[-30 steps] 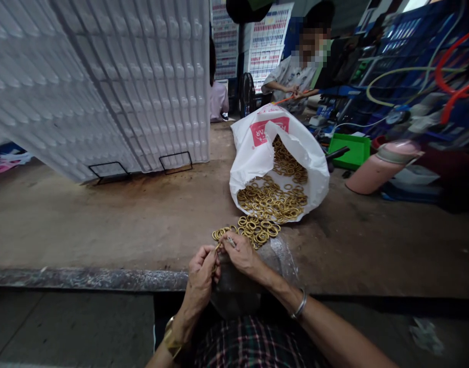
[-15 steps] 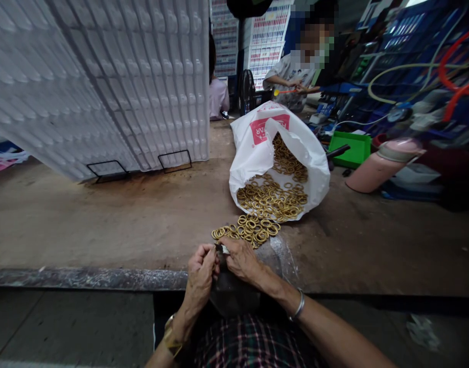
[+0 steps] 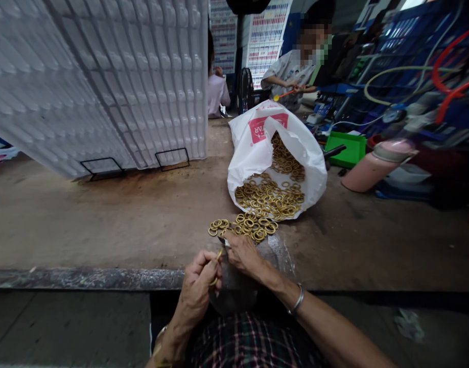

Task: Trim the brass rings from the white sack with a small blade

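Observation:
My left hand (image 3: 198, 280) is closed around a gold-coloured ring (image 3: 218, 254), and part of the ring sticks up past the thumb. Close beside it, my right hand (image 3: 247, 256) grips a small knife (image 3: 221, 240) with a dark blade and something pale at the handle. The blade points toward the left, a little above the held ring and apart from it. Just beyond my right hand lies a loose pile of gold rings (image 3: 256, 228) on the wooden table (image 3: 104, 225). Behind the pile, a torn white sack (image 3: 244, 158) lies with its mouth toward me, many more rings inside.
Stacked clear plastic trays (image 3: 142, 87) stand at the left on black wire brackets (image 3: 172, 157). To the right are a pink bottle (image 3: 367, 171), a green bin (image 3: 345, 147) and hoses. A co-worker (image 3: 291, 76) sits across, holding an orange stick; another person (image 3: 218, 94) is partly hidden.
My hands have parted slightly. The left moved down and toward me with the ring, now more visible; the knife in my right hand is clear of it. The view shifted a little.

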Available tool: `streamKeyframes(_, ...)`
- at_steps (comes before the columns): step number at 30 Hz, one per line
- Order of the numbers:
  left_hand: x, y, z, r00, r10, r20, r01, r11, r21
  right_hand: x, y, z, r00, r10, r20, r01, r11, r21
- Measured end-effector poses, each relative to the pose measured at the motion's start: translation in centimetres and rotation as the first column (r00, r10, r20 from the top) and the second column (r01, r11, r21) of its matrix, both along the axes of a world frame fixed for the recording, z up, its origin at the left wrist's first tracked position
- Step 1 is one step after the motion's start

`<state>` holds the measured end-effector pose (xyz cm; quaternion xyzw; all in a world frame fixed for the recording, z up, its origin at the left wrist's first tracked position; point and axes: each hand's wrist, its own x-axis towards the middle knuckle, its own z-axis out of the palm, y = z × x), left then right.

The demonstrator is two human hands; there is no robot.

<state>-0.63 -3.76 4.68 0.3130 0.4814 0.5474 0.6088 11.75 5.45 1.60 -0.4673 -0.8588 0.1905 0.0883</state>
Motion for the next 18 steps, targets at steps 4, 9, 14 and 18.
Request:
streamKeyframes(4, -0.5, 0.4, -0.1, 0.954, 0.091, 0.284, -0.067, 0.993, -0.094, 0.2, 1.2, 0.7, 0.991, -0.107, -0.083, 0.115, 0.989, 0.097)
streamKeyframes(9, -1.2, 1.0, -1.2, 0.923, 0.183, 0.34, -0.128, 0.975, -0.179, 0.5, 3.4, 1.4, 0.989, -0.149, 0.024, 0.143, 0.974, 0.175)
streamKeyframes(14, -1.6, 1.1, -1.6, 0.904, 0.199, 0.378, -0.127, 0.97, -0.209, -0.8, 4.2, 1.2, 0.991, -0.084, 0.101, 0.065, 0.982, 0.178)
streamKeyframes(18, -2.4, 1.1, -1.9, 0.872, 0.287, 0.397, -0.138, 0.921, -0.364, -2.1, 3.9, 0.8, 0.981, 0.053, 0.187, -0.082, 0.985, 0.15)
